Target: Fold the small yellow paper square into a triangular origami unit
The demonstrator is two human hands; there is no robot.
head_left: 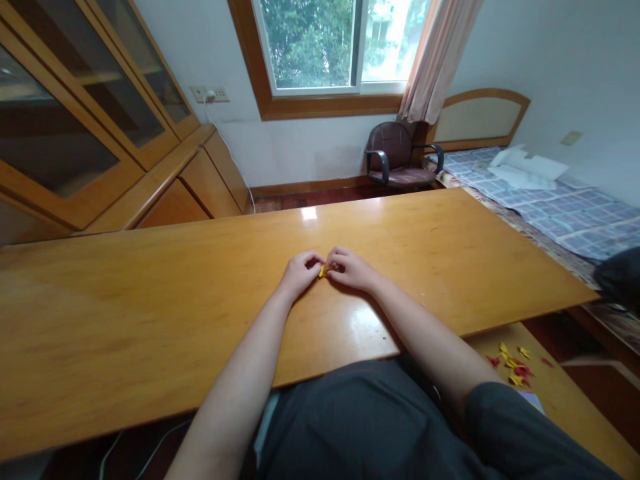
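A small piece of folded yellow paper (323,271) sits between my two hands, over the middle of the wooden table (175,320). My left hand (301,270) pinches it from the left, thumb and forefinger together. From the other side my right hand (349,268) grips it with bent fingers. Part of the paper is covered by the fingertips, and its exact shape is too small to make out.
Several yellow and red folded paper pieces (517,367) lie on a lower wooden surface (565,400) at the right. Beyond the table stand an office chair (397,157) and a bed (560,207). A glass-door cabinet (100,127) lines the left wall.
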